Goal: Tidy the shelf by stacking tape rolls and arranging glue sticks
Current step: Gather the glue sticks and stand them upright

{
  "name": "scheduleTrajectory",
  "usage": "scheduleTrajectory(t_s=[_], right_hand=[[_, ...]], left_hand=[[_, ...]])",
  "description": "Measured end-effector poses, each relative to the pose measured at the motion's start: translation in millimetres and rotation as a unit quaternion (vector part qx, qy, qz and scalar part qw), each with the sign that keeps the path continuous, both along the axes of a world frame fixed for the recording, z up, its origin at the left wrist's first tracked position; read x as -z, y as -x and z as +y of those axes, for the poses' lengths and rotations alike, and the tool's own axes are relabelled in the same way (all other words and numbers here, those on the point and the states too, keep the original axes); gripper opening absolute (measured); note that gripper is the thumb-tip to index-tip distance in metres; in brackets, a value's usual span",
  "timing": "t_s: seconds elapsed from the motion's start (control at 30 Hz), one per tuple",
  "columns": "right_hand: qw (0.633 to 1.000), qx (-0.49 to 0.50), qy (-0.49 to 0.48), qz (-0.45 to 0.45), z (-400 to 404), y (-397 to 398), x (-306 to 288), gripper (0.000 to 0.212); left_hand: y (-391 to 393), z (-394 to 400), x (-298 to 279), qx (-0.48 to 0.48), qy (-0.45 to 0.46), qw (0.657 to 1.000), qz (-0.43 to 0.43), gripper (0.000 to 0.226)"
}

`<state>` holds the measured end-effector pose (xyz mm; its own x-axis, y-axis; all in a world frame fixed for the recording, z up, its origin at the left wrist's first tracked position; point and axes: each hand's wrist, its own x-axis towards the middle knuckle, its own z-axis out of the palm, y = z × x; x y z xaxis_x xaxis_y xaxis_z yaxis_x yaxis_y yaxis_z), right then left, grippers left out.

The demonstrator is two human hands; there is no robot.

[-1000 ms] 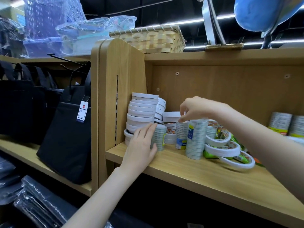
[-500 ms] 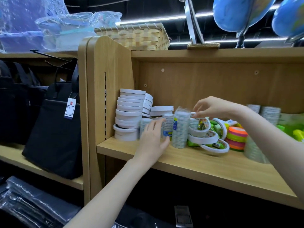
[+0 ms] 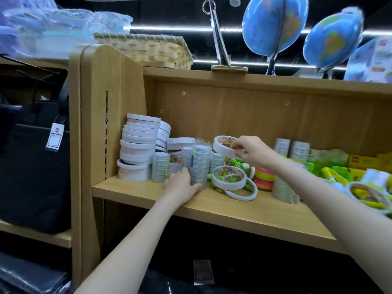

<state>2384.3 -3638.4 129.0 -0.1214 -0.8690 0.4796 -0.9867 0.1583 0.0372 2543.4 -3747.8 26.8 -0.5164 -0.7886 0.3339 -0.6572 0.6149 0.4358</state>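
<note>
A tall stack of white tape rolls (image 3: 139, 148) stands at the left end of the wooden shelf (image 3: 244, 211). Beside it stand several wrapped columns of clear tape (image 3: 200, 164). My left hand (image 3: 180, 185) rests against the foot of the front clear column, fingers around its base. My right hand (image 3: 251, 152) pinches a white tape roll (image 3: 222, 146) and holds it tilted in the air above two loose white rolls (image 3: 229, 180) lying on the shelf. Green glue packs (image 3: 239, 163) lie behind those rolls.
Neon tape rolls (image 3: 264, 178) and more clear tape (image 3: 284, 190) stand to the right, then green and yellow packets (image 3: 337, 172). Above sit a wicker basket (image 3: 146, 49) and globes (image 3: 273, 26). A black bag (image 3: 34, 177) hangs left of the side panel (image 3: 93, 124).
My right hand has picked a white tape roll off the pile and raised it. My left hand has slid right to the front clear tape column. The view has shifted right.
</note>
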Motion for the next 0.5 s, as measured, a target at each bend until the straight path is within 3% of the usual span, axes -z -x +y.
scheduleTrajectory(t_s=[0.1, 0.27, 0.37, 0.5], right_hand=[[0.997, -0.015, -0.072, 0.018, 21.6, 1.5, -11.4, 0.021], [0.972, -0.047, -0.227, 0.046, 27.3, 2.8, 31.1, 0.017], [0.976, -0.072, -0.206, 0.005, 27.3, 7.0, 37.4, 0.039], [0.987, -0.087, -0.138, -0.011, 28.1, 4.4, 28.5, 0.033]], left_hand=[[-2.6, -0.8, 0.8, -0.018, -0.002, 1.0, 0.007, 0.061], [-3.1, -3.9, 4.9, -0.013, -0.028, 0.997, 0.075, 0.067], [-2.9, -9.9, 5.4, 0.017, -0.049, 0.991, 0.122, 0.07], [-1.6, -2.7, 5.5, -0.003, 0.019, 0.986, 0.163, 0.067]])
